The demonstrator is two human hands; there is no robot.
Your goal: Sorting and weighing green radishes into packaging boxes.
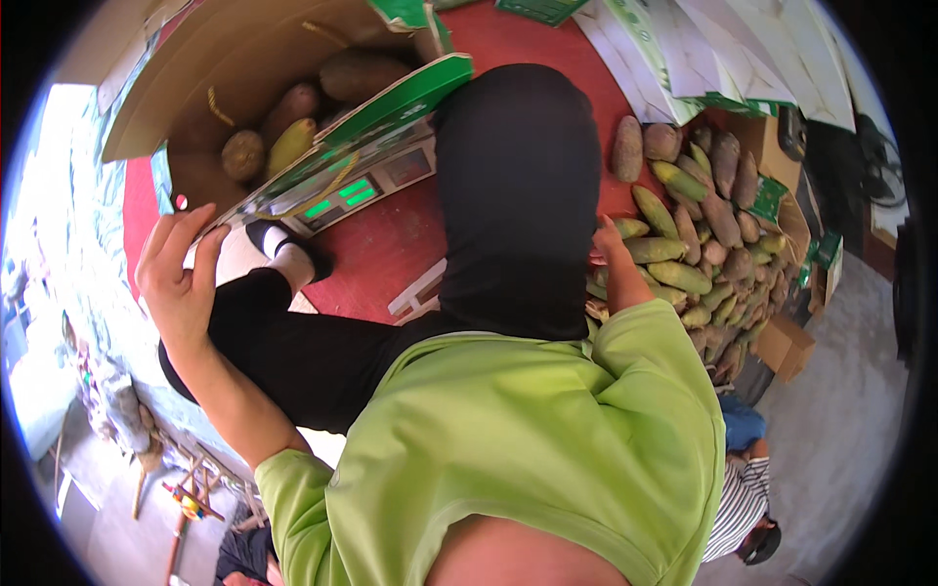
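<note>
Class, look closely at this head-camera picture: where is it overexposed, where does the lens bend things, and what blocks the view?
Head view: the far left edge is blown out white; the fisheye rim is black and curves the cardboard box; a green shirt fills the lower middle, hiding the right hand partly; the left hand and mangoes look sharp.

Brown carton (195, 59) with green-edged flap upper left; scale's green screen (342, 195) below; white-green flat boxes (723, 54) upper right.

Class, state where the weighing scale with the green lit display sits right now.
In the head view, the weighing scale sits upper centre-left on the red floor, under the open cardboard box of fruit.
</note>
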